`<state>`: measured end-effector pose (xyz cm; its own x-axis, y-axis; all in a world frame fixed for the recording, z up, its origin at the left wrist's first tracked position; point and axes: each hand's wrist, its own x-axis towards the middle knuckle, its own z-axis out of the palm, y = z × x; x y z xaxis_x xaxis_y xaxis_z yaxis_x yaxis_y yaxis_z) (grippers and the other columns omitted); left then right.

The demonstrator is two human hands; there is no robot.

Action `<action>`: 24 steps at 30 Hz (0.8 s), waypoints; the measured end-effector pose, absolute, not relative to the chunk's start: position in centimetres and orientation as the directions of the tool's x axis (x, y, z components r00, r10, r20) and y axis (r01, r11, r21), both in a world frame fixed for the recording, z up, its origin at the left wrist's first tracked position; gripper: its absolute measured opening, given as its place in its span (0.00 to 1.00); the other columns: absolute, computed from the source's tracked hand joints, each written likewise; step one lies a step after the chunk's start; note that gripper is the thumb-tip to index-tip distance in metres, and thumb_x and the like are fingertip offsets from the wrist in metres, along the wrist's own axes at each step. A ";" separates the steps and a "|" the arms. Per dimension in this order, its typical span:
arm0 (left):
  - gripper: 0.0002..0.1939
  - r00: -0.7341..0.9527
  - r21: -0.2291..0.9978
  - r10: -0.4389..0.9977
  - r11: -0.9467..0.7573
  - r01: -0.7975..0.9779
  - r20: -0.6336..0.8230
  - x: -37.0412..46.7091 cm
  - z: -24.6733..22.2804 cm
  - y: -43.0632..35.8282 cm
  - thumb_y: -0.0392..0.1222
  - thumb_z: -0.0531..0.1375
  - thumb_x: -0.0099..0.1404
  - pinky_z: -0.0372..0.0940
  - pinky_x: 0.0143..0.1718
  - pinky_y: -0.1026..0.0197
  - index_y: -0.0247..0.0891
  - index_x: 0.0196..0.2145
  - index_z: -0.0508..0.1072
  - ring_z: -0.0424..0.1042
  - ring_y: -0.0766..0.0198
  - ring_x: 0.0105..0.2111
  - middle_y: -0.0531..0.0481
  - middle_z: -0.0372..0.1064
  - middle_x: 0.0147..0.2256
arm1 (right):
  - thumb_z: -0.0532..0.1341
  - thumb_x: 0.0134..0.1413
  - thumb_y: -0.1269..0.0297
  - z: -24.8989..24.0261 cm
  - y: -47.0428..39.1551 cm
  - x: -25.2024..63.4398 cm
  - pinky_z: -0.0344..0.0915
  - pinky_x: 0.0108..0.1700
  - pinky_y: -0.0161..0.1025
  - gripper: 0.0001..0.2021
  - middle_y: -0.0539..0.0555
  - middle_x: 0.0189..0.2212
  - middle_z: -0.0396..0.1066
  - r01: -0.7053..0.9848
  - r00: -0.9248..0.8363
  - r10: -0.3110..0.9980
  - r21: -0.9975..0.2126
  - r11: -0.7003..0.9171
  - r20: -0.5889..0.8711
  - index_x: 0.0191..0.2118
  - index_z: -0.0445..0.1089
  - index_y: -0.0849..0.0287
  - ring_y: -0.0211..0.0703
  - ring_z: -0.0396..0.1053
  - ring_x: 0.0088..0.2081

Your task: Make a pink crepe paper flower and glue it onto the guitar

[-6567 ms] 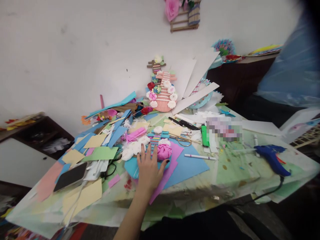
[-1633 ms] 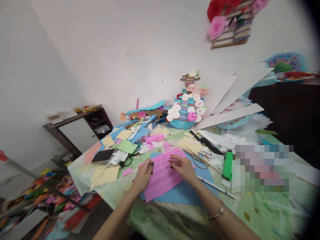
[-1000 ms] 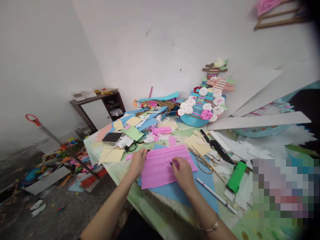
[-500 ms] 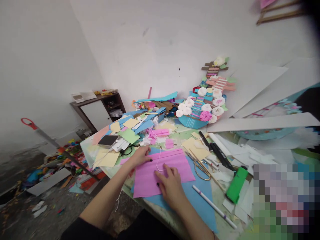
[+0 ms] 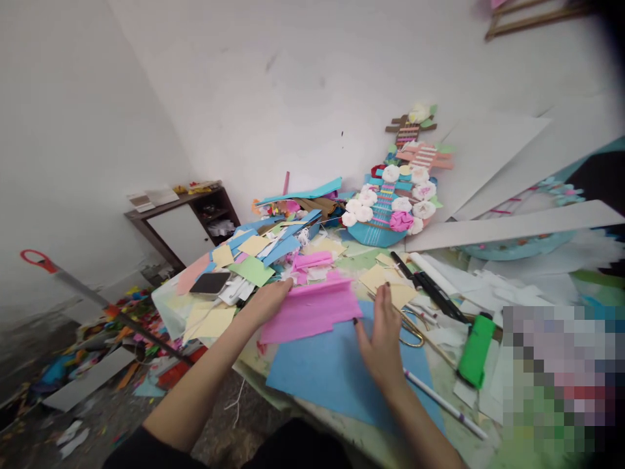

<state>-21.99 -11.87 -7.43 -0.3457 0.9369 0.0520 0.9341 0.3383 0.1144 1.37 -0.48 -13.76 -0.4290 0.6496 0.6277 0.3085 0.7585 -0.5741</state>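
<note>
My left hand (image 5: 271, 301) grips the upper left edge of a pink paper sheet (image 5: 312, 312), its fingers partly hidden. The sheet is raised and folded along its top, above a blue sheet (image 5: 322, 371) on the table. My right hand (image 5: 381, 332) is beside the right edge of the pink sheet, with thumb and fingers apart and nothing held. Gold-handled scissors (image 5: 413, 331) lie just right of my right hand, partly hidden by it.
A white pen (image 5: 454, 410), a green object (image 5: 476, 352) and black markers (image 5: 437, 296) lie to the right. A phone (image 5: 209, 283) and paper scraps sit at the left. Flower-decorated paper guitars (image 5: 388, 202) lean on the wall.
The pink sheet has shifted up and its lower part no longer covers the blue sheet. My right hand has moved off it to the right. The white string on it is out of sight.
</note>
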 end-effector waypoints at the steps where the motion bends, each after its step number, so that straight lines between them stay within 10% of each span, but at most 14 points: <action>1: 0.10 -0.340 0.091 0.939 0.335 0.938 0.046 -22.1 -7.5 -12.1 0.30 0.47 0.61 0.55 0.31 0.62 0.39 0.36 0.64 0.66 0.59 0.28 0.47 0.67 0.29 | 0.51 0.59 0.68 -13.8 0.1 1.5 0.47 0.59 0.59 0.37 0.64 0.66 0.32 0.324 -0.397 0.684 -0.604 0.728 0.612 0.67 0.27 0.61 0.58 0.37 0.65; 9: 0.18 -0.308 -0.056 0.945 0.315 0.947 0.112 -24.6 -5.3 -16.1 0.28 0.47 0.61 0.60 0.39 0.56 0.41 0.46 0.67 0.70 0.52 0.40 0.40 0.71 0.42 | 0.53 0.57 0.65 -14.5 2.0 2.1 0.48 0.60 0.58 0.37 0.67 0.66 0.32 0.424 -0.355 0.750 -0.619 0.661 0.558 0.67 0.31 0.63 0.57 0.35 0.66; 15: 0.21 -0.117 -0.243 0.889 0.245 0.939 0.443 -28.5 -0.3 -19.2 0.28 0.46 0.62 0.59 0.46 0.51 0.40 0.47 0.70 0.68 0.51 0.45 0.41 0.71 0.43 | 0.52 0.57 0.65 -13.7 2.0 2.6 0.52 0.58 0.58 0.26 0.62 0.65 0.44 0.458 -0.300 0.676 -0.520 0.721 0.673 0.62 0.53 0.57 0.56 0.49 0.62; 20: 0.23 0.013 -0.306 0.982 0.047 0.951 0.191 -29.9 1.9 -17.5 0.26 0.46 0.59 0.60 0.36 0.56 0.39 0.49 0.68 0.68 0.56 0.33 0.43 0.69 0.35 | 0.52 0.59 0.67 -9.3 -0.2 2.0 0.57 0.57 0.53 0.18 0.58 0.58 0.59 0.360 -0.201 0.547 -0.458 0.813 0.813 0.55 0.64 0.55 0.51 0.59 0.57; 24: 0.18 0.067 -0.307 0.975 0.001 0.952 0.210 -29.2 2.4 -14.9 0.30 0.44 0.65 0.59 0.36 0.58 0.38 0.46 0.68 0.64 0.58 0.33 0.45 0.64 0.32 | 0.50 0.61 0.64 -4.1 -2.0 -1.0 0.54 0.58 0.51 0.17 0.55 0.55 0.64 0.239 -0.522 0.409 -0.332 0.913 0.749 0.54 0.65 0.53 0.48 0.59 0.57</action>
<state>-29.17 -14.92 2.41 0.0670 0.9755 0.2095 0.9516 0.0006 -0.3075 -0.99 -1.96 -4.14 -0.5217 0.4090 0.7488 0.2395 0.9125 -0.3316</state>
